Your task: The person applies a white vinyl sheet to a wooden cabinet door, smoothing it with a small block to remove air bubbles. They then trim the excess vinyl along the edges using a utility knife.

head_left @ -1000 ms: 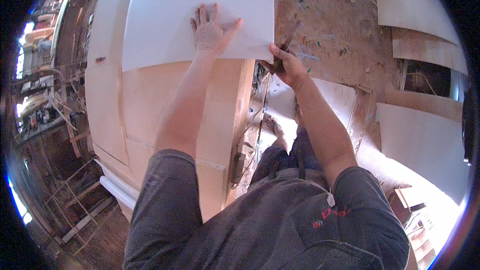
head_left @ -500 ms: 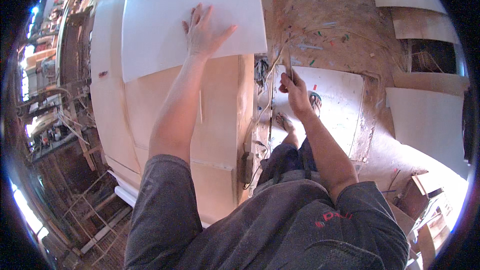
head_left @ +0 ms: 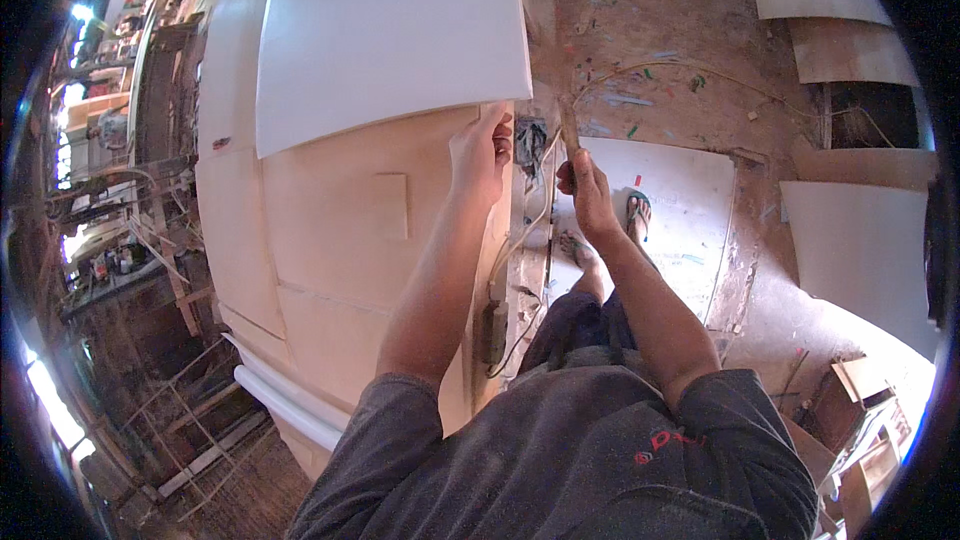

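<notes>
The white sheet lies over the far part of the tabletop; its far edge is cut off by the upper border of the view. Its near right corner projects slightly past the tabletop's right edge. The left hand is positioned at that right edge, just below the sheet's corner. Its fingers are bent inward and partly hidden by the hand itself; whether they touch the sheet or the tabletop edge cannot be determined.

The right hand is positioned beyond the right edge, above the floor. Its fingers are closed around the lower end of a narrow brown tool, with the thumb along it. The tool points away from the body; its far end is blurred and its type cannot be identified.

A small rectangular wooden piece lies near the middle of the tabletop. A white roll runs along the near left edge. A light cable passes beside the right edge, near a dark bundle that is hard to make out.

The brown floor carries scattered scraps and a white panel beneath the feet. Glare obscures the lower right; clutter at the far left is indistinct.
</notes>
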Demonstrator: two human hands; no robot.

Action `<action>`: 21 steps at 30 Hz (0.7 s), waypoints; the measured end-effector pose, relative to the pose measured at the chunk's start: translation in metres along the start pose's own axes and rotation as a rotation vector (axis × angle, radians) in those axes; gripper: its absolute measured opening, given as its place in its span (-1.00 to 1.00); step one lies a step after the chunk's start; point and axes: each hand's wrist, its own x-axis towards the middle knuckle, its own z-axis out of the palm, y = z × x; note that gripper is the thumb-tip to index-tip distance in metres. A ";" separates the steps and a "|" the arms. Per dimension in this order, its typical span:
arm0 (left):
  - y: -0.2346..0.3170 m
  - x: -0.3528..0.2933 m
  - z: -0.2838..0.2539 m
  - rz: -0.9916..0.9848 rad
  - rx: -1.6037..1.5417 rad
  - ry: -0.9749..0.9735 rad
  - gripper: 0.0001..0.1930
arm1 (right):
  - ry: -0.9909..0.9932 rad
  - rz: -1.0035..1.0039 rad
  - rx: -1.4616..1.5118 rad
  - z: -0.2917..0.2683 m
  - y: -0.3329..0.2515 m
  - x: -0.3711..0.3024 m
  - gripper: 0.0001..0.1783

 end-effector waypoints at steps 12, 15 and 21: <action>0.023 0.014 0.020 -0.172 -0.114 -0.107 -0.88 | 0.089 -0.453 -0.453 0.043 0.004 0.021 -0.35; 0.023 0.016 0.021 -0.167 -0.083 -0.135 -0.90 | 0.078 -0.468 -0.470 0.040 0.013 0.022 -0.36; 0.023 0.020 0.019 -0.166 -0.085 -0.094 -0.92 | 0.088 -0.455 -0.511 0.041 0.011 0.017 -0.34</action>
